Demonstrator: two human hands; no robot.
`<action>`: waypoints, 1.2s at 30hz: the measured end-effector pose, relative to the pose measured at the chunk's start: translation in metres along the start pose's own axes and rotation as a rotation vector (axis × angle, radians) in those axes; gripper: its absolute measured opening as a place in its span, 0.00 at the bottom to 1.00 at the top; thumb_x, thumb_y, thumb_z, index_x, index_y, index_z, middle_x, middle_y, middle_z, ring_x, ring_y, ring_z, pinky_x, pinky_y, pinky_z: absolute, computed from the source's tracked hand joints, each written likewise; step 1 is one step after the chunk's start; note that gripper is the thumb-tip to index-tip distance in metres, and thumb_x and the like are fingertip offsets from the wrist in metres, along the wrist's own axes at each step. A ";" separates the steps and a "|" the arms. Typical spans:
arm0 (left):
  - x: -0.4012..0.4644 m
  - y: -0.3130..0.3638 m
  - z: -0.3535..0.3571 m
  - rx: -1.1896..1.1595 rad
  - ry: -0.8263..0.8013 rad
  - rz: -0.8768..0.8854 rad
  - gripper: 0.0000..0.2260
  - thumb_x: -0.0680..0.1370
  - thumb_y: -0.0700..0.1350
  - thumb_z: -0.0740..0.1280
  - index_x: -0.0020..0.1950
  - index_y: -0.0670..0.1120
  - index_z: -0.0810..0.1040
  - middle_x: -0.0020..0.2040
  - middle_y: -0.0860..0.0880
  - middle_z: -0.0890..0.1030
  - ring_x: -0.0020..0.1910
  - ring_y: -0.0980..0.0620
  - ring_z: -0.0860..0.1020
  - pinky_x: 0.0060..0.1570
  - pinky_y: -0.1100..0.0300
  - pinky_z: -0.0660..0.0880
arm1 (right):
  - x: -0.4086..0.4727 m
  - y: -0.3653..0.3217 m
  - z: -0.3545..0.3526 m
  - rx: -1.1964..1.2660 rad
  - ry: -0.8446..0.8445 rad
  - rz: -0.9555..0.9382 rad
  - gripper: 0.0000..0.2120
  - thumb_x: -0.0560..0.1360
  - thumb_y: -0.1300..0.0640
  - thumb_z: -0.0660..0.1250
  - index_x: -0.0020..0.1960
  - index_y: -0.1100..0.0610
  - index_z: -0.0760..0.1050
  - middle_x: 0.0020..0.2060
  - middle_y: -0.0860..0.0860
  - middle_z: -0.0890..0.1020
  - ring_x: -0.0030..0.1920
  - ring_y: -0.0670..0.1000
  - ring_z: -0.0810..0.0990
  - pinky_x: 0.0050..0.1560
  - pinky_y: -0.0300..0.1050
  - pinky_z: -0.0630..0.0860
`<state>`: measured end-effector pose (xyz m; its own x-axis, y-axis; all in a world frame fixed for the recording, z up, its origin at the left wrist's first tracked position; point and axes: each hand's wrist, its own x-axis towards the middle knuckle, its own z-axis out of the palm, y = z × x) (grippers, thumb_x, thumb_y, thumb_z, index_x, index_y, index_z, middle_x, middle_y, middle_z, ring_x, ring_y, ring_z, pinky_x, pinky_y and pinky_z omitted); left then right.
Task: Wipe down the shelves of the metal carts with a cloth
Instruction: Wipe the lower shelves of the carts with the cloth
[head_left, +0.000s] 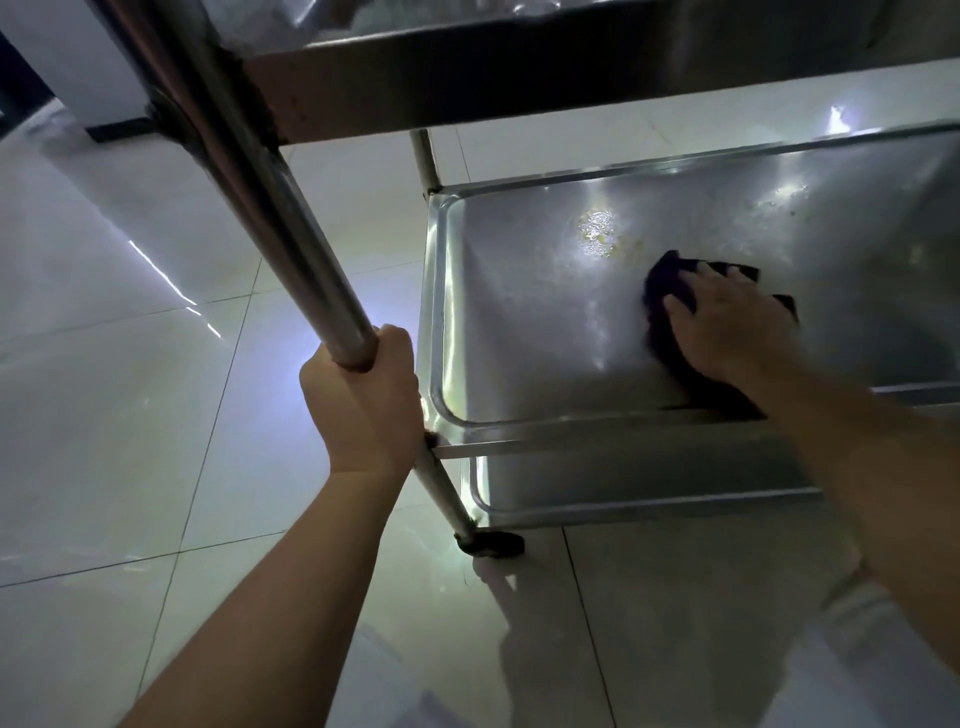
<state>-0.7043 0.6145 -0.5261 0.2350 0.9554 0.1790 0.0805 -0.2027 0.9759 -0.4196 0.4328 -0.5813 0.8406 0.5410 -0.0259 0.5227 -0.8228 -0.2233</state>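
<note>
1. wiping the middle shelf (519, 312) of the metal cart w/ a dark cloth (670, 322); right hand (727, 327) lies flat on top of it, fingers (680, 306) spread & mostly straight, pressing down, not curled round it.
2. left hand (363, 395) grips the cart's upright post (291, 218), fingers wrapped tight round the tube, prob. to steady the frame.
3. cloth sits near the front rim, right of centre; a wet, yellowish smear (602, 234) lies just beyond it, not yet covered.
4. handling, judged: cloth looks soft & limp, bunches under the palm, so a flat palm push suits it better than a pinch; prob. light, maybe damp.
5. shelf is stiff sheet steel w/ a raised lip, slick when wet, so cloth should glide easily; corners by the lip need fingertip pressure.
6. cart is on a caster (491, 545) over glossy floor tile (130, 364), may roll if pushed hard w/o the post held.
7. lower shelf (623, 478) & top shelf (467, 57) also in view; can't tell if done.
</note>
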 end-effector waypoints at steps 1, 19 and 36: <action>-0.001 0.000 0.000 -0.007 0.000 -0.001 0.17 0.68 0.48 0.63 0.38 0.34 0.63 0.33 0.29 0.68 0.28 0.47 0.67 0.28 0.54 0.68 | 0.000 0.028 -0.008 0.005 -0.001 0.075 0.30 0.85 0.39 0.47 0.82 0.49 0.60 0.83 0.50 0.60 0.82 0.58 0.57 0.80 0.63 0.57; 0.003 0.002 0.000 -0.034 0.001 0.021 0.14 0.63 0.51 0.64 0.32 0.43 0.62 0.31 0.36 0.63 0.32 0.45 0.65 0.32 0.51 0.65 | -0.023 -0.250 0.041 0.046 -0.172 -0.494 0.27 0.86 0.44 0.48 0.84 0.49 0.56 0.84 0.47 0.56 0.83 0.56 0.52 0.80 0.54 0.53; -0.002 0.002 0.001 -0.034 -0.019 0.033 0.20 0.64 0.50 0.62 0.38 0.32 0.63 0.32 0.30 0.66 0.27 0.49 0.66 0.26 0.60 0.64 | -0.065 -0.024 0.006 -0.038 -0.071 0.013 0.32 0.84 0.38 0.47 0.84 0.50 0.54 0.84 0.49 0.53 0.83 0.58 0.51 0.81 0.59 0.51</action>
<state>-0.7039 0.6124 -0.5242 0.2554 0.9440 0.2088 0.0399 -0.2261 0.9733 -0.4875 0.4180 -0.5801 0.8360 0.5398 -0.0985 0.5176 -0.8353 -0.1854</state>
